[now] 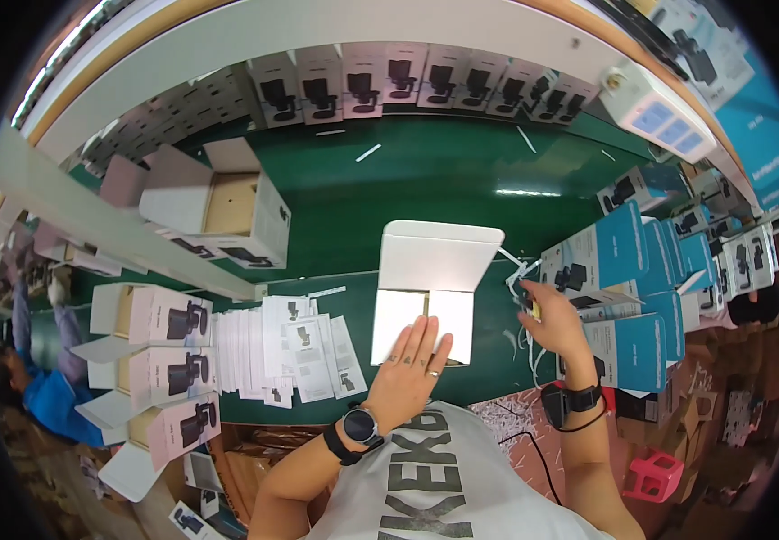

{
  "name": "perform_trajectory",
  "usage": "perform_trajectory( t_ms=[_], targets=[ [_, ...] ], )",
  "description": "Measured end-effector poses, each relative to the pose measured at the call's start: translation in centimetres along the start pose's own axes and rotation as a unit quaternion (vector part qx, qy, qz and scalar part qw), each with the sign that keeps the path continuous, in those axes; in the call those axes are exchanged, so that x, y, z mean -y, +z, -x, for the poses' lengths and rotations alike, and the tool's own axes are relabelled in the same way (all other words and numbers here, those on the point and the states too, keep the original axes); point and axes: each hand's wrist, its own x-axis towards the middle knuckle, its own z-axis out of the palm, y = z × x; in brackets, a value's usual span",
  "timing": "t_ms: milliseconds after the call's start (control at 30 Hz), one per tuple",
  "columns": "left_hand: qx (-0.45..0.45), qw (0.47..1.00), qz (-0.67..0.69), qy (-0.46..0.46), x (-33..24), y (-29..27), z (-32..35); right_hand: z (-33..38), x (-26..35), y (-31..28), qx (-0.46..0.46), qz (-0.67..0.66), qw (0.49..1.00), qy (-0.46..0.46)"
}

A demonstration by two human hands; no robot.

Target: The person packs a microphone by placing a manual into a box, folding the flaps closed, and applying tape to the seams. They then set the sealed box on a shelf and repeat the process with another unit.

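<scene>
In front of me on the green table stands a white box (439,256), its lid raised at the far side and its inner flaps folded inward with a narrow gap between them. My left hand (415,364) lies flat on those flaps, fingers stretched out, holding nothing. To the right of the box, my right hand (553,319) is closed, fingers curled, with a bit of yellow showing at them. What it grips I cannot make out. Thin white strips (517,272) lie tangled just beyond its fingertips.
Left of the box lies a fanned stack of printed leaflets (313,355), beside open printed boxes (173,369). Blue-and-white boxes (628,252) are stacked at the right. An open carton (236,211) stands far left. Printed boxes (362,81) line the back. A person (56,396) works at far left.
</scene>
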Motion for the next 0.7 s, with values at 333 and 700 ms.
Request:
perform_trajectory(
  t_ms=[333,700],
  targets=[
    [-0.06,0.908,0.409,-0.071,1.0,-3.9,-0.5,1.0,3.0,-0.8,0.211,-0.533,0.817,0.065],
    [-0.099,0.766,0.605,-0.192,0.9,-2.1,2.8,-3.2,13.5,5.6,0.048,-0.149,0.921,-0.356]
  ],
)
